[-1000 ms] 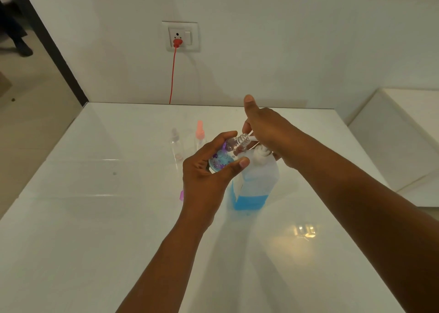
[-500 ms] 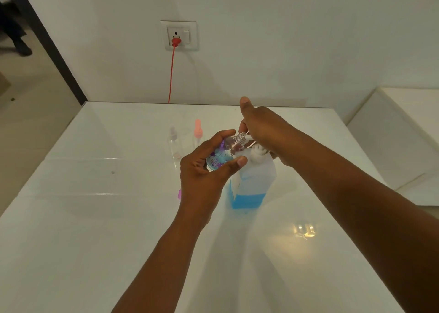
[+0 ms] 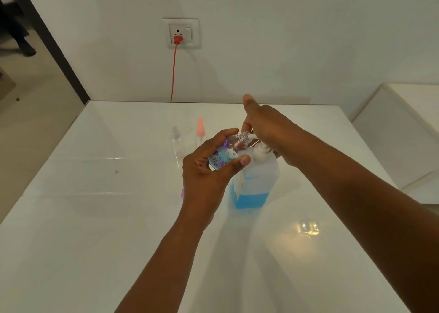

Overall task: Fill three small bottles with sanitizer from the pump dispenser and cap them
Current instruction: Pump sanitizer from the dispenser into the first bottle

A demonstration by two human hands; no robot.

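Head view, left hand (image 3: 204, 172): I saw its grip closed round a small flower-printed bottle (image 3: 222, 154), thumb on the near side and fingers curled over the far side, the bottle tilted with its clear threaded neck toward the pump spout.
Head view, right hand (image 3: 268, 127): it rested on top of the pump dispenser (image 3: 255, 182), palm down on the pump head; the thumb stuck up, and I could not tell whether the fingers were curled round anything.
Bottle and spout: the bottle's mouth met the white spout (image 3: 251, 136) just left of the pump head.
Dispenser: it stood upright on the bench (image 3: 95, 241), with blue liquid only in its lowest part.
Other bottles: a clear small bottle (image 3: 176, 139) and a pink-capped one (image 3: 200, 132) stood side by side beyond the left hand, well apart from the dispenser.
Against half a second before: both hands and the bottle kept the same hold and place at the spout; I noticed no clear change in the liquid level.
Backdrop: a red cord (image 3: 174, 70) hung from the wall socket (image 3: 181, 33).
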